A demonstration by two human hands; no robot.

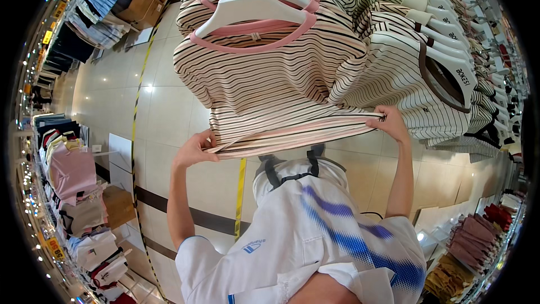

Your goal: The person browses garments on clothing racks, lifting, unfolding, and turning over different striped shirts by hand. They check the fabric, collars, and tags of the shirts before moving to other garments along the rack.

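A striped shirt [261, 78] with a pink neckband hangs before me on a white hanger [253, 8]. Its lower hem [291, 141] is stretched sideways between my two hands. At the left corner, my left hand [196, 148] pinches the hem between thumb and fingers. My right hand [389, 123] grips the opposite corner, close to a pale striped shirt [392, 76] with a brown neckband that hangs on the right. Behind the pink-banded shirt, similar shirts on white hangers are partly hidden.
Several striped tops on hangers [438, 21] crowd the right-hand rack. Along the left stand clothing displays with a pink top [72, 171] and cardboard boxes [145, 2]. Folded or hung garments [472, 240] are at lower right. Yellow-black tape [136, 122] runs along the tiled floor.
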